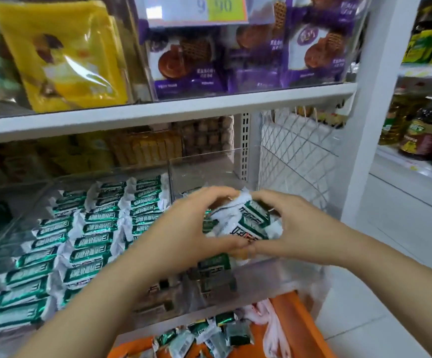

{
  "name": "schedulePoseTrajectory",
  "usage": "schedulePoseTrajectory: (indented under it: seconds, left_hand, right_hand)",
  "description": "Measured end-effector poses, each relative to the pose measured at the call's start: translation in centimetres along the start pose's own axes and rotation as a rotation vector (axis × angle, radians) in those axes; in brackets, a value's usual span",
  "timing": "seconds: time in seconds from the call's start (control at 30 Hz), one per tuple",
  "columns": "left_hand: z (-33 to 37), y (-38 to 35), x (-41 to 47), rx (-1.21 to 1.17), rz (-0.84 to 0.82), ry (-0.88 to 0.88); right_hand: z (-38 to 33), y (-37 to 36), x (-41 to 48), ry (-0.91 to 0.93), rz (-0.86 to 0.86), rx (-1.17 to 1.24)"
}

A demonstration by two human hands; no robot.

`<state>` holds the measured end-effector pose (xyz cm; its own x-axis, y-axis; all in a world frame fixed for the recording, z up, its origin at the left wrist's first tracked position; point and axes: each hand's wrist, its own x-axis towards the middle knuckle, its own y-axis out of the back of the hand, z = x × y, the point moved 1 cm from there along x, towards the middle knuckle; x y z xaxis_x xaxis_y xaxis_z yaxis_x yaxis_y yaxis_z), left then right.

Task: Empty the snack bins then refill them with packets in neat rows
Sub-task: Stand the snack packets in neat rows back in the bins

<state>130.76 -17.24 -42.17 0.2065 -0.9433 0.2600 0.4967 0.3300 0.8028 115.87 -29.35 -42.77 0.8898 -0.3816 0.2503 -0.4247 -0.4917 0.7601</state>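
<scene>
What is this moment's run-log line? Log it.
left-hand grip: holds packet bundle | right-hand grip: holds same bundle, at right bin | left bin: packets in rows | orange basket: loose packets

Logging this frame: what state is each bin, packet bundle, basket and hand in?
Left bin: filled, packets in neat rows.
Right bin: partly filled.
Packet bundle: held over right bin by both hands.
Left hand: gripping bundle.
Right hand: gripping bundle.
Orange basket: holds loose packets.

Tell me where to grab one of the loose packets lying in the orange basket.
Come from above, since the orange basket is open on top. Pinch a top loose packet across its middle, probably: the crimped ends look thin, and the packets lie jumbled at odd angles.
</scene>
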Motion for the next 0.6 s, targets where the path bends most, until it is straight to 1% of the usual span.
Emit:
schedulePoseTrajectory:
  seconds: [0.07,0.13,0.23,0.37,0.47,0.53,0.6]
  left_hand:
    - [-2.2,0.8,0.9,0.061,0.063,0.051]
    - [-4.5,1.2,2.0,0.090,0.140,0.128]
    - [-6.7,0.5,2.8,0.053,0.246,0.212]
    - [-7.7,-0.6,2.6,-0.137,0.398,0.193]
    - [-8.2,-0.7,2.6,-0.196,0.453,0.181]
    - [-8.4,-0.8,2.6,-0.203,0.455,0.183]
    - [-8.5,-0.9,2.6,-0.228,0.457,0.189]
  right_hand:
    - [1.7,0.3,2.8,-0.014,0.028,-0.100]
    - [4.1,0.3,6.5,-0.043,0.099,-0.234]
    - [8.4,-0.6,11.8,-0.099,0.139,-0.494]
    - [12.5,-2.3,15.6,-0.126,0.088,-0.700]
    - [13.3,-2.9,16.2,-0.107,0.056,-0.835]
    - [13.4,-3.1,16.4,-0.103,-0.015,-0.855]
    - [13.0,-2.7,16.8,-0.139,-0.153,-0.814]
